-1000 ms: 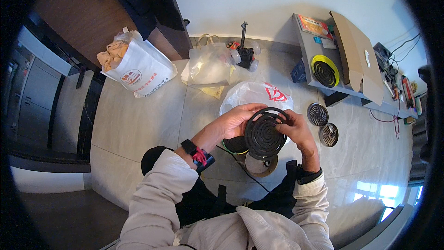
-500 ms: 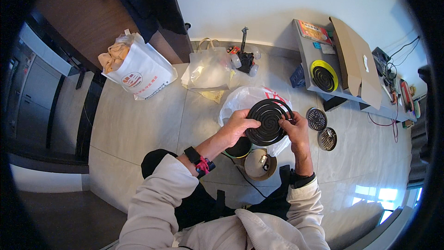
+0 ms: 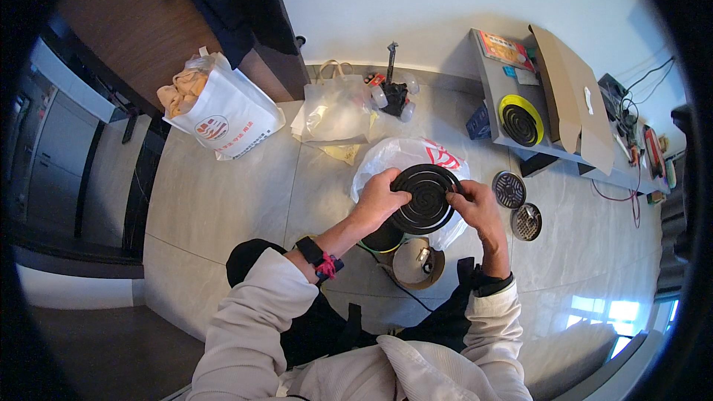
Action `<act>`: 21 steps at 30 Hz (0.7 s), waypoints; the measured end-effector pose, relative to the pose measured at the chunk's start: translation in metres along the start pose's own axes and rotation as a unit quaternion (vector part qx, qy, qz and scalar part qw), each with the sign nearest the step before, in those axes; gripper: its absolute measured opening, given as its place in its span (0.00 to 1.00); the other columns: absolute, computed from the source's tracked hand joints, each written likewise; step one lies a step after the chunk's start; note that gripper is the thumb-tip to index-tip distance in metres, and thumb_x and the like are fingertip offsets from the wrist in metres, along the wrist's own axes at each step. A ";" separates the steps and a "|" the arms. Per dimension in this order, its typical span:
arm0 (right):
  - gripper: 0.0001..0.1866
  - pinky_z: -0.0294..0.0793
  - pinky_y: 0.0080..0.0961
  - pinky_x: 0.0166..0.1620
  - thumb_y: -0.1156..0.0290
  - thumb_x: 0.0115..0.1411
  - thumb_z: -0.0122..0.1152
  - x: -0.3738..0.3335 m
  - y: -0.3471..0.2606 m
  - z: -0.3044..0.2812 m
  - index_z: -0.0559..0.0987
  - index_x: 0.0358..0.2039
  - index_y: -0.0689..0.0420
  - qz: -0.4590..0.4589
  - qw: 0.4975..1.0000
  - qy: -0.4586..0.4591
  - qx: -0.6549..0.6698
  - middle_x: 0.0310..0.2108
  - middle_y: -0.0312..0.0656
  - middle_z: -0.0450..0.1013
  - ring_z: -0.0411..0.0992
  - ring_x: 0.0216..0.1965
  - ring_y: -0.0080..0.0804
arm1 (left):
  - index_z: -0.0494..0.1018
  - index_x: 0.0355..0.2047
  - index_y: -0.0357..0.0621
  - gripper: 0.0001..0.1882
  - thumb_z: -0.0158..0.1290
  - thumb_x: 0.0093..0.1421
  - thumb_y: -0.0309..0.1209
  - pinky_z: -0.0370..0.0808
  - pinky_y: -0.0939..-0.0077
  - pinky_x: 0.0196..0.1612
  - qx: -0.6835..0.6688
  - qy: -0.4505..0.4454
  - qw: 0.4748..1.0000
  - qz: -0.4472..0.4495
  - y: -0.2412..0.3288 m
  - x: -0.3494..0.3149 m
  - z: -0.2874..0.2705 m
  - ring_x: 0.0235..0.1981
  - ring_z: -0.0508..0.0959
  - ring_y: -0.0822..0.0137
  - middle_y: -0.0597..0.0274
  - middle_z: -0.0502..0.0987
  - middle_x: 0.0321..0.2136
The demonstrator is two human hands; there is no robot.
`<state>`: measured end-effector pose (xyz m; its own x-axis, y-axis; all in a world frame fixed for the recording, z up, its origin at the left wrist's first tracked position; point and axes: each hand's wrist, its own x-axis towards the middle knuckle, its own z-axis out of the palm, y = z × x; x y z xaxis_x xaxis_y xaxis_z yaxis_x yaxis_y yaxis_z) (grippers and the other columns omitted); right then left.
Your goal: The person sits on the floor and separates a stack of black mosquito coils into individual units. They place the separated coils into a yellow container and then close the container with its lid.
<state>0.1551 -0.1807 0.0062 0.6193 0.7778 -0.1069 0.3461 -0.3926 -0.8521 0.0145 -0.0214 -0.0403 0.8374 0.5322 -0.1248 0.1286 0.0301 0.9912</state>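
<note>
Between my two hands is a black mosquito coil (image 3: pixel 427 197), a round spiral that may be a stack of nested coils. My left hand (image 3: pixel 380 199) grips its left edge with the thumb on top. On the right edge, my right hand (image 3: pixel 473 204) pinches the outer ring. Below the coil, a white plastic bag (image 3: pixel 379 160) with red print lies on the floor. Partly hidden under my left hand is a dark round thing with a yellow-green rim (image 3: pixel 384 239). Beside it stands a round cardboard-coloured container (image 3: pixel 408 263) with small metal pieces inside.
On the low grey shelf (image 3: pixel 486 78) sit a yellow-green dish (image 3: pixel 539 108) with another black coil and an open cardboard box (image 3: pixel 568 96). Two round metal tin parts (image 3: pixel 526 223) lie on the floor at right. A stuffed white bag (image 3: pixel 230 115) stands at left.
The coil has flattened together: the outer ring that stood apart at the upper right now lies closer to the rest. Both hands have shifted slightly.
</note>
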 end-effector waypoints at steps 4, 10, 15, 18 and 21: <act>0.07 0.61 0.17 0.25 0.73 0.47 0.59 0.003 -0.007 -0.007 0.74 0.25 0.63 -0.001 0.996 -0.017 -0.083 0.18 0.30 0.66 0.61 0.21 0.17 | 0.70 0.33 0.32 0.15 0.53 0.43 0.24 0.71 0.76 0.32 -0.035 -0.025 0.999 0.013 0.002 0.000 0.004 0.27 0.75 0.69 0.54 0.76 0.25; 0.07 0.63 0.17 0.28 0.73 0.48 0.58 0.008 -0.005 -0.010 0.75 0.26 0.63 0.028 0.997 -0.069 0.004 0.19 0.30 0.67 0.62 0.23 0.17 | 0.69 0.35 0.31 0.15 0.53 0.45 0.23 0.71 0.77 0.34 0.001 -0.031 0.999 0.014 0.008 0.000 0.004 0.28 0.74 0.71 0.56 0.75 0.27; 0.06 0.63 0.17 0.30 0.74 0.48 0.58 0.013 -0.002 -0.018 0.75 0.26 0.63 0.019 0.987 -0.132 0.091 0.20 0.29 0.68 0.63 0.25 0.17 | 0.69 0.34 0.31 0.15 0.53 0.44 0.23 0.71 0.78 0.32 -0.052 -0.053 0.997 0.003 0.015 -0.003 0.005 0.27 0.74 0.71 0.57 0.76 0.26; 0.05 0.63 0.16 0.30 0.74 0.48 0.58 0.016 -0.001 -0.019 0.75 0.26 0.62 0.027 0.986 -0.141 0.086 0.20 0.28 0.68 0.63 0.25 0.16 | 0.67 0.40 0.30 0.15 0.51 0.51 0.23 0.73 0.78 0.37 -0.113 -0.133 0.984 -0.034 0.021 -0.005 0.004 0.32 0.75 0.71 0.58 0.75 0.32; 0.05 0.62 0.15 0.29 0.74 0.48 0.58 0.017 0.002 -0.019 0.76 0.26 0.62 0.033 0.986 -0.140 0.082 0.20 0.27 0.68 0.62 0.24 0.16 | 0.67 0.41 0.31 0.15 0.49 0.54 0.26 0.75 0.74 0.36 -0.240 -0.153 0.940 -0.187 0.024 -0.006 0.002 0.31 0.76 0.68 0.56 0.75 0.33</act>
<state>0.1796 -0.1779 0.0130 0.4095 0.8676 -0.2821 0.1789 -0.3796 -0.9077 0.0141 -0.0255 -0.0156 0.9041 0.1420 -0.4030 0.2523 0.5839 0.7716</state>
